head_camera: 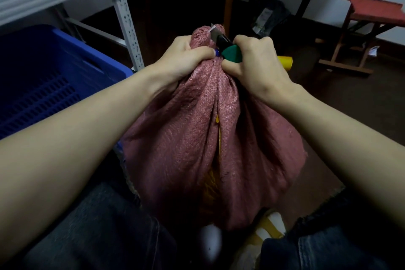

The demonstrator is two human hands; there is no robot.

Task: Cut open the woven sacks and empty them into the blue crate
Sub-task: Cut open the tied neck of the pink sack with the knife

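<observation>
One woven sack point(210, 129) is kept at centre, neck clenched by the left hand point(184, 55); a knife point(228, 50) is gripped in the right hand point(254, 59). The blade point(214, 32) is best drawn toward 12 o'clock, away from fingers point(203, 51). The blue crate point(43, 76) is seen at 9 o'clock.

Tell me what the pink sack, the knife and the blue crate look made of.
The sack: woven plastic strips, probably; crisscross weave with a slight sheen. The knife: pale metal blade, matte; black and green handle looks like plastic or rubber. The crate: moulded plastic, smooth and semi-glossy, with slotted walls.
</observation>
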